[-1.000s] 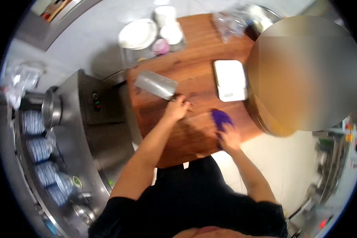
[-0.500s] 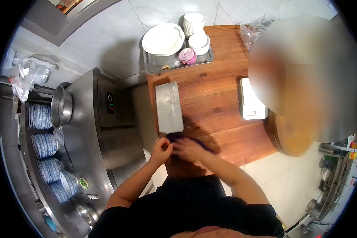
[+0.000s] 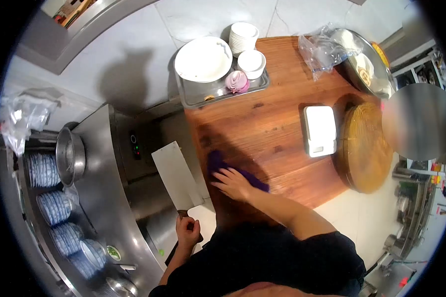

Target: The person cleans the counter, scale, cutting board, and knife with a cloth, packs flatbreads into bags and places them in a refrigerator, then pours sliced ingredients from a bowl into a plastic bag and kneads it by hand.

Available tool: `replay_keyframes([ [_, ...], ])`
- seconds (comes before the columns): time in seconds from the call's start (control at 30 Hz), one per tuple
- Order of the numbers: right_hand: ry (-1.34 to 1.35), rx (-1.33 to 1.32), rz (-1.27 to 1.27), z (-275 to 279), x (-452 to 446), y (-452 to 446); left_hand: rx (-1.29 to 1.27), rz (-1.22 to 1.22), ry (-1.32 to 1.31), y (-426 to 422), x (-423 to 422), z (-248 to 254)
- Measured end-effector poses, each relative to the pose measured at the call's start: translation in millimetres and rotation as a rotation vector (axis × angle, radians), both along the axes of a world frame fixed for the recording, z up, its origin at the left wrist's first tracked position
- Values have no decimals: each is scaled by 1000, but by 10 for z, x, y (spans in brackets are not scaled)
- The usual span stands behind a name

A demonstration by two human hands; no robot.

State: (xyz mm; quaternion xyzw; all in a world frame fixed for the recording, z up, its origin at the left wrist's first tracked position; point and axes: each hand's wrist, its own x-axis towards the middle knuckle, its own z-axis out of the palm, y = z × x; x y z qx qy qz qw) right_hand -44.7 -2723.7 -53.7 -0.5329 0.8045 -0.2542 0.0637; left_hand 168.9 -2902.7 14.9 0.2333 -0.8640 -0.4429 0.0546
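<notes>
My left hand (image 3: 188, 230) is closed around the handle of a cleaver (image 3: 177, 174). Its broad blade points up and away from me over the gap between the wooden table and the steel counter. On the table's near left part, my right hand (image 3: 231, 184) lies with fingers spread on a dark purple cloth (image 3: 255, 183). The cloth is crumpled, and part of it is hidden under the palm.
A metal tray (image 3: 195, 101) at the back holds a white bowl (image 3: 203, 59), stacked small bowls (image 3: 244, 37) and a cut onion (image 3: 237, 81). Rightward are a white scale (image 3: 320, 126), a round chopping block (image 3: 369, 148) and a plastic bag (image 3: 316, 52). A steel counter (image 3: 104, 173) stands left.
The cleaver has been lifted from the table and swung left past its edge in my left hand. My right hand stays on the cloth. The blurred shape at right has moved away.
</notes>
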Motion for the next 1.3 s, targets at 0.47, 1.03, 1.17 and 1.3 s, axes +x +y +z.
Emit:
replay_keyframes([
  [0.47,211,77,-911,2,-1332,1302,100,-276,-78,316,-661,-123],
  [1.03,64,273,-1176,94,462,2884,-94,-628,119,978,-909,-485],
  [1.17,10,62,-1171,254,113,3070,-423,-739,-438,1181,-1067,155],
  [1.3,219,-195,-1089,804,-571,3108,-338,-567,-111,1390,-1319,111],
])
